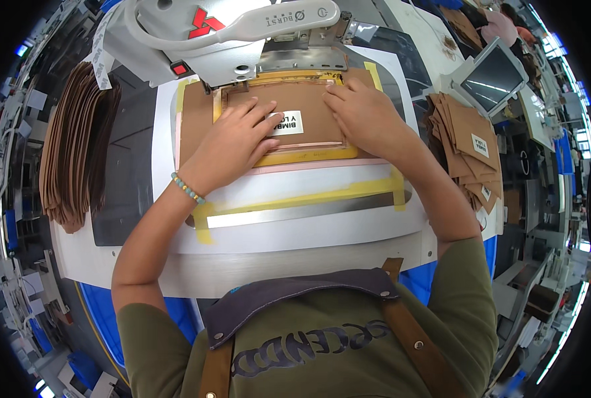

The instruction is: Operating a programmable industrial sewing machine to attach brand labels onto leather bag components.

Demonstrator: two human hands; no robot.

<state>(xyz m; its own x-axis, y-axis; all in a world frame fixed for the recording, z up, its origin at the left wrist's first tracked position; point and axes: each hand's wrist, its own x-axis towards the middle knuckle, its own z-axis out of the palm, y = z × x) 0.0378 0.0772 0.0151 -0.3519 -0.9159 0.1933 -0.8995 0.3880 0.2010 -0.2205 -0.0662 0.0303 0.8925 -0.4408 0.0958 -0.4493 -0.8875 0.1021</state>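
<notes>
A brown fabric or leather panel (302, 99) with a white label (293, 123) lies in a yellow-edged rectangular frame (315, 156) under the head of a sewing machine (183, 46). My left hand (232, 139) rests on the panel's left part, fingers spread, their tips partly over the label. On the right side, my right hand (368, 119) touches the panel and the frame's upper right corner with bent fingers. Nothing shows gripped in either hand. A metal clamp bar (302, 61) sits just beyond the frame's far edge.
Many brown pieces stand in a stack (76, 146) at the left. Labelled brown panels (464, 136) lie piled at the right, below a tilted screen (493, 78). White sheeting (309, 229) and yellow tape (302, 199) cover the near work surface.
</notes>
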